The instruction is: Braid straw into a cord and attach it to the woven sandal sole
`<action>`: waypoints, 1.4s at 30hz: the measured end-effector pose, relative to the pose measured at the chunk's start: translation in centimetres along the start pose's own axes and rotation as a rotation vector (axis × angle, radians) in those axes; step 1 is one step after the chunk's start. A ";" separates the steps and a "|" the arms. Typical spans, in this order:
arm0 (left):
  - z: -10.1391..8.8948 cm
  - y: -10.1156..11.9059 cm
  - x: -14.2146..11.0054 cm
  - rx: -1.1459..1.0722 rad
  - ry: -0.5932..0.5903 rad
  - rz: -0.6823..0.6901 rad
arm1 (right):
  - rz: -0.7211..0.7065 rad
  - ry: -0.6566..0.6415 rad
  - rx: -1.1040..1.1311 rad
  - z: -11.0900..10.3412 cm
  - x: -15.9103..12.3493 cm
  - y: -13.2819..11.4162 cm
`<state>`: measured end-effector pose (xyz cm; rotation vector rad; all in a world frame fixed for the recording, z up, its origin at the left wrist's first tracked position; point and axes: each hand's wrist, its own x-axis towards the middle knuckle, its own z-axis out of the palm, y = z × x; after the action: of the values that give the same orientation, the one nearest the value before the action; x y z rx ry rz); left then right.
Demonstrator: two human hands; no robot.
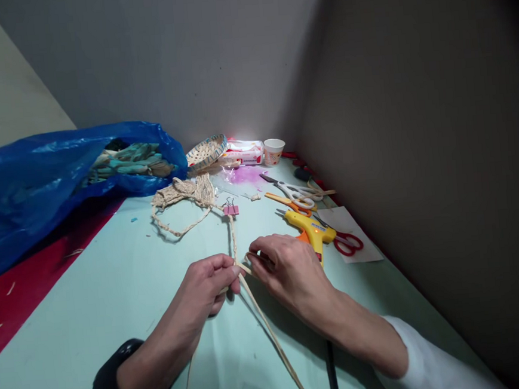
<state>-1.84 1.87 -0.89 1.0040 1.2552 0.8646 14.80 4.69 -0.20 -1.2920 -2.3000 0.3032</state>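
A thin straw-coloured braid [233, 238] runs down from a pink binder clip [231, 210] toward me. At the braid's lower end my left hand [214, 279] pinches the strands between thumb and fingers. Just to its right, my right hand [287, 267] has its fingers curled around another strand, pulled sideways from the braid. One long loose strand [270, 328] trails from the pinch down to the table's near side. Past the clip, the finished cord lies gathered in a bundle [185, 193].
A blue plastic bag [59, 165] of husk-like material lies at left. At the back are a woven basket [206, 152], a tissue pack [249, 153] and a paper cup [274, 151]. White-handled scissors [293, 190], a yellow glue gun [314, 229] and red-handled scissors [348, 243] lie at right.
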 end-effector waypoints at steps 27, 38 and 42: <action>0.5 0.1 -0.2 0.076 0.102 0.035 | -0.046 -0.162 0.114 -0.4 -1.0 -1.4; 0.6 0.2 -0.3 0.096 0.056 0.001 | 0.035 -0.270 0.067 -1.5 -1.0 -1.7; 0.9 -0.1 -0.2 0.050 0.103 0.005 | 0.107 -0.246 0.146 -1.5 -0.9 -2.0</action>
<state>-0.93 1.55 -0.90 1.0136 1.3673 0.9019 14.45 2.79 1.69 -1.3704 -2.3590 0.6876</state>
